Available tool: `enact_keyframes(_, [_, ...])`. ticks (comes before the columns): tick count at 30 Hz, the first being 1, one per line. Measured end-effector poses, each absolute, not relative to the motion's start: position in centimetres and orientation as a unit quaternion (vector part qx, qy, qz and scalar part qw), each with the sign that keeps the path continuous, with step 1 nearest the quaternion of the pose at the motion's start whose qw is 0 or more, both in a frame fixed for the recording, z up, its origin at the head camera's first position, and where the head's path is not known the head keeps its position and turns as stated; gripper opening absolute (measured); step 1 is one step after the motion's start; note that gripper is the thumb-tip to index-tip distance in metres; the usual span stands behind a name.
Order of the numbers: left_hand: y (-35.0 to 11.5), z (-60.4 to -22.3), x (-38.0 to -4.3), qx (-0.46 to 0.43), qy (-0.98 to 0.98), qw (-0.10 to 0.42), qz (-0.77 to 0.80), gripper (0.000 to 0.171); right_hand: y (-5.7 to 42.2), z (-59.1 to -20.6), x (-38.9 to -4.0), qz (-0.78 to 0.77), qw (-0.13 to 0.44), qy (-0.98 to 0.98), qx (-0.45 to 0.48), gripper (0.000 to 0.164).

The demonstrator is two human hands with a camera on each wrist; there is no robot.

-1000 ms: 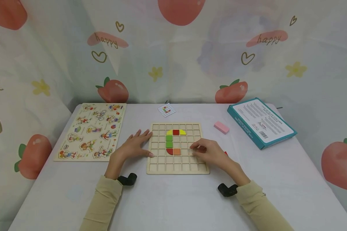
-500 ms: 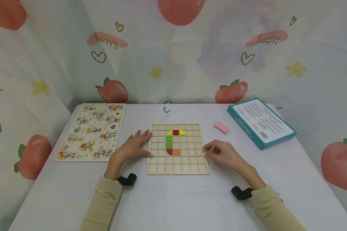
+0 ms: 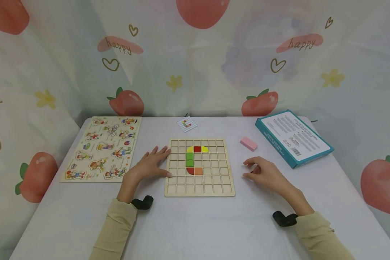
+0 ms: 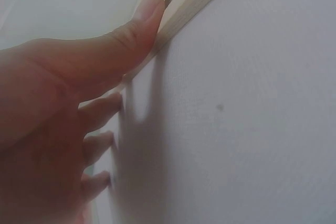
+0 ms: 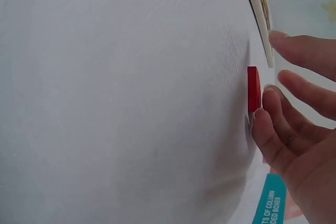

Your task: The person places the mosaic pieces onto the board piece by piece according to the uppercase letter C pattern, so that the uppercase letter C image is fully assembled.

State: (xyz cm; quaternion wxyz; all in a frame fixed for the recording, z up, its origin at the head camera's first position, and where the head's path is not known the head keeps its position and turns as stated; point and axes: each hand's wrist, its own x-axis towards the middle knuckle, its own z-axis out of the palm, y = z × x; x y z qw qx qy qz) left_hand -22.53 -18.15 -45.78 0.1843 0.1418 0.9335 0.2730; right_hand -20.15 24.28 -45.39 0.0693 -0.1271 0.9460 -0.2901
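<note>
A square wooden grid board [image 3: 211, 180] lies flat on the table, with red, green, yellow and orange pieces in its cells forming a C shape [image 3: 190, 159]. My left hand [image 3: 149, 164] rests at its left edge, fingers spread, thumb [image 4: 149, 11] on the rim. To the right of the board, my right hand [image 3: 263, 173] hovers low over the table with loosely bent fingers. A small red block [image 5: 253, 88] lies by those fingertips in the right wrist view; the hand hides it in the head view. No grip on it shows.
A picture puzzle board [image 3: 100, 148] lies at the left. A small pattern card [image 3: 187, 124] is behind the grid board. A pink block [image 3: 248, 143] and a teal box [image 3: 294, 137] lie at the back right, before a patterned curtain [image 3: 195, 72].
My right hand has moved right, from over the grid board onto the table beside it. The red block is now hidden in the head view. My left hand has stayed put.
</note>
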Motion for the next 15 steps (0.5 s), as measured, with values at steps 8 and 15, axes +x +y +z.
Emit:
enact_keyframes(8, [-18.1, -45.9, -22.6, 0.143, 0.932, 0.187, 0.275, 0.099, 25.2, -45.7, -20.1, -0.283, 0.068, 0.949, -0.118, 0.039])
enact_keyframes(15, [-18.1, -45.7, -22.5, 0.144, 0.932, 0.182, 0.277, 0.098, 25.8, -45.4, -19.9, -0.280, 0.069, 0.950, -0.121, 0.032])
